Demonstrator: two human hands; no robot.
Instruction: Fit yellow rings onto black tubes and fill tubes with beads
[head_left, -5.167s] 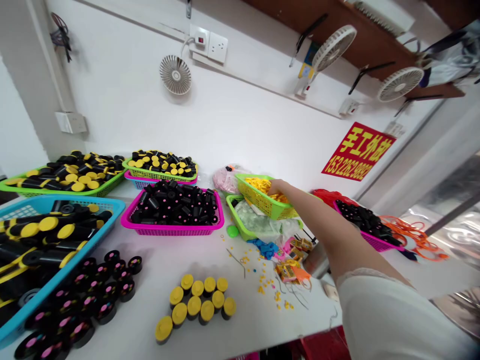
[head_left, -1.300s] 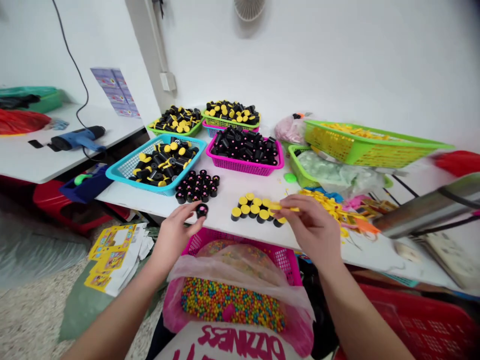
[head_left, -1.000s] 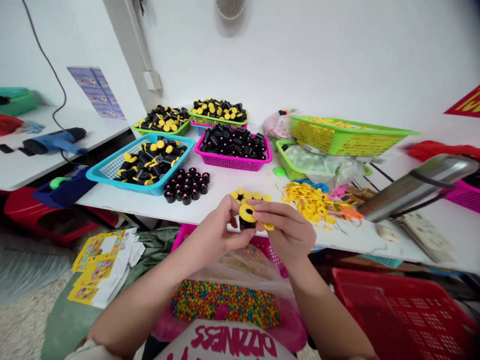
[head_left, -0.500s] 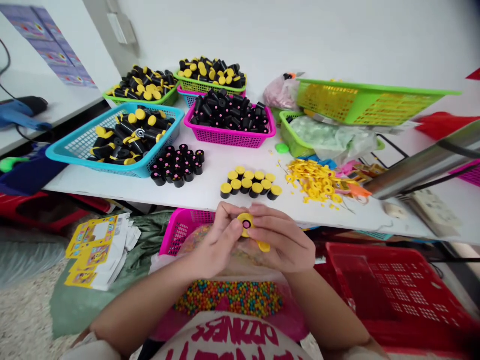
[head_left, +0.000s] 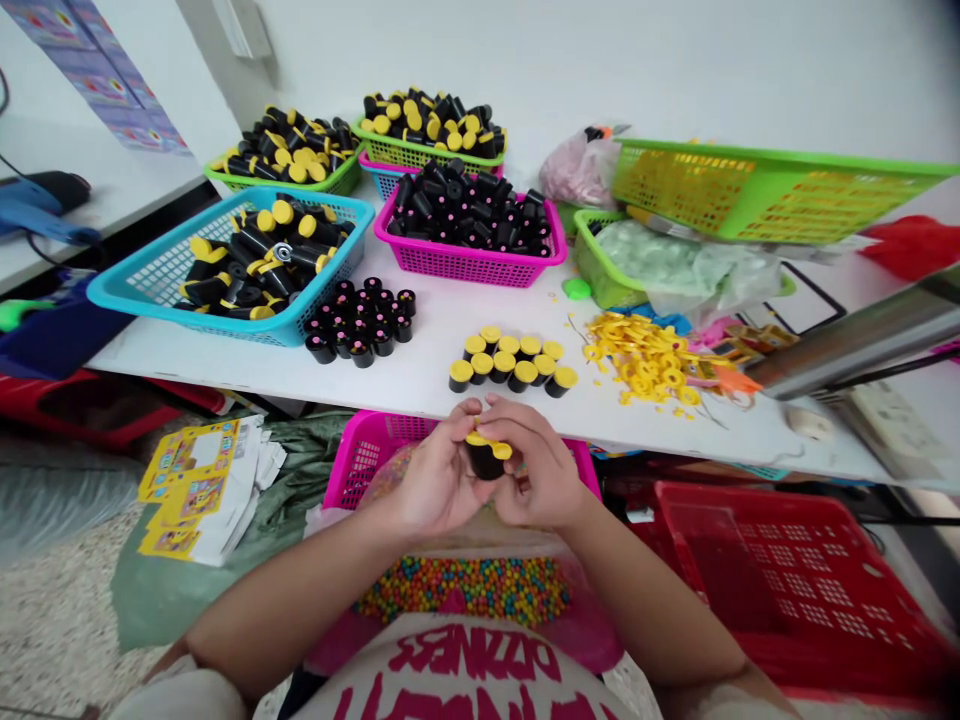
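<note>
Black cylinder (head_left: 486,464) upright between your two hands, above the near edge of the table (head_left: 442,305); yellow cap (head_left: 495,446) on its top, tab toward you. Your left hand (head_left: 436,488) is closed round the cylinder's left side. Your right hand (head_left: 541,468) grips cap and cylinder from the right, fingertips of both hands nearly meeting over the top. Just beyond, on the table: yellow-topped cylinders (head_left: 502,366) standing in a cluster. To their right, a loose heap of yellow pieces (head_left: 643,358); to their left, black cylinders with pink centres (head_left: 361,328). Farther back, a blue basket (head_left: 146,285) and a magenta basket (head_left: 472,262), both filled with cylinders. Below your forearms, small coloured balls (head_left: 472,590).
</note>
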